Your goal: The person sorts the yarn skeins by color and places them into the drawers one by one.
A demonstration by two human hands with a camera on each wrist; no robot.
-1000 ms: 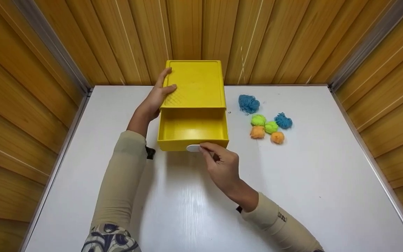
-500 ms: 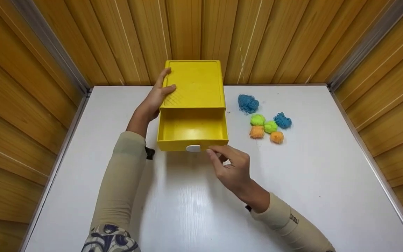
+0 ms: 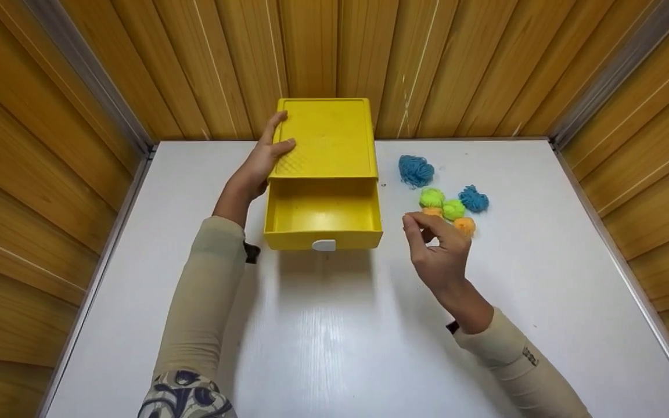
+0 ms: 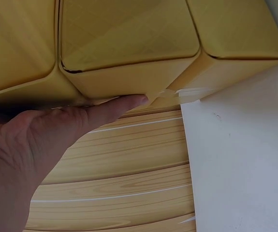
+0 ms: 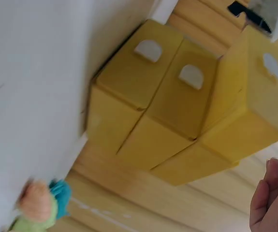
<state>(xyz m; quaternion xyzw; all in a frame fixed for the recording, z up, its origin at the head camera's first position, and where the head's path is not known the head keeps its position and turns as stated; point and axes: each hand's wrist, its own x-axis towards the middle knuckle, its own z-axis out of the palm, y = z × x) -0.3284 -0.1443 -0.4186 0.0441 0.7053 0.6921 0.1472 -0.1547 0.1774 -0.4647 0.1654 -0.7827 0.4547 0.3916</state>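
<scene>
A yellow drawer cabinet [image 3: 328, 136] stands at the back of the table, stacked in three tiers in the right wrist view. Its top drawer [image 3: 288, 240] is pulled out, nothing inside, with a white pull tab [image 3: 324, 245] on the front. My left hand [image 3: 256, 162] holds the cabinet's left side, thumb and a fingertip over the top edge; the left wrist view has a finger along the wall. Right of the drawer, my right hand [image 3: 442, 252] is in the air, fingers loosely bent and holding nothing. It partly covers two orange yarn balls [image 3: 464, 226].
Two lime-green yarn balls [image 3: 432, 197] lie beyond the right hand. Near them are a larger blue yarn bundle [image 3: 416, 170] and a smaller blue yarn bundle [image 3: 474, 198]. Wood-patterned walls [image 3: 456, 69] border the white table [image 3: 311, 360] at the back and sides.
My right hand has let go of the white pull tab and moved right and up toward the yarn. The left hand stays on the cabinet; the drawer remains out.
</scene>
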